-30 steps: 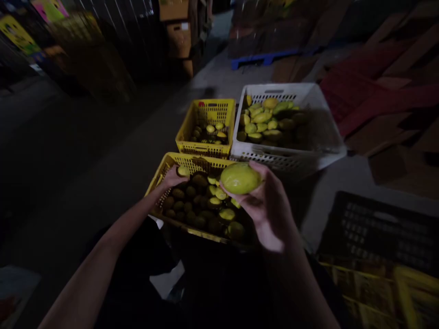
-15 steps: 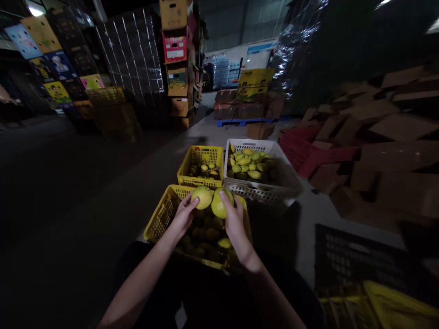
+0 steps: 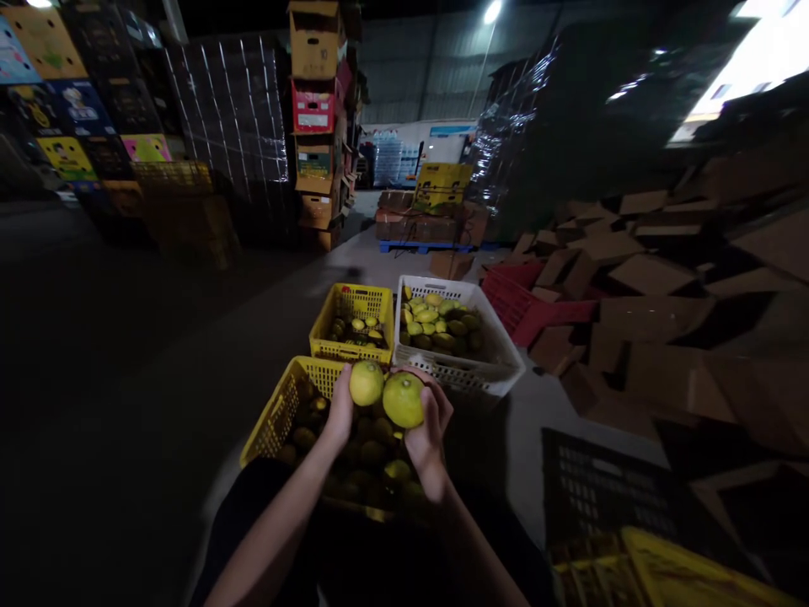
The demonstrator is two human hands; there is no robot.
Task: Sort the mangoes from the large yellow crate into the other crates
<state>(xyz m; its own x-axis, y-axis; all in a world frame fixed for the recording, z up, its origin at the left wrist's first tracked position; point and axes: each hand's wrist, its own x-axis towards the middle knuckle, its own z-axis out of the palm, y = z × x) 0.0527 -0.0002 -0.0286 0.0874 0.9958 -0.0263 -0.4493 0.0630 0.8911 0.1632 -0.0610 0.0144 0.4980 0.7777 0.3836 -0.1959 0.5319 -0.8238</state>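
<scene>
My left hand (image 3: 341, 410) is closed around the side of a yellow-green lemon (image 3: 366, 384). A larger, greener lemon (image 3: 403, 401) sits in my right hand (image 3: 429, 426), thumb at its near right side and fingers behind. Both fruits are held side by side with their ends facing me, above a yellow crate (image 3: 270, 419) of shaded lemons. Beyond it stand a smaller yellow crate (image 3: 351, 349) with some lemons and, to its right, a white crate (image 3: 499, 347) holding many yellow and green lemons.
Loose cardboard (image 3: 654, 278) is heaped at the right behind a red crate (image 3: 515, 303). A black crate (image 3: 607, 480) and another yellow crate (image 3: 670, 565) lie near my right side. Stacked cartons (image 3: 314, 105) and a blue pallet (image 3: 423, 247) stand farther back.
Both lemons have been turned, so their ends now face me, and the right thumb has slid from the fruit's top to its side. The view has shifted slightly right and up.
</scene>
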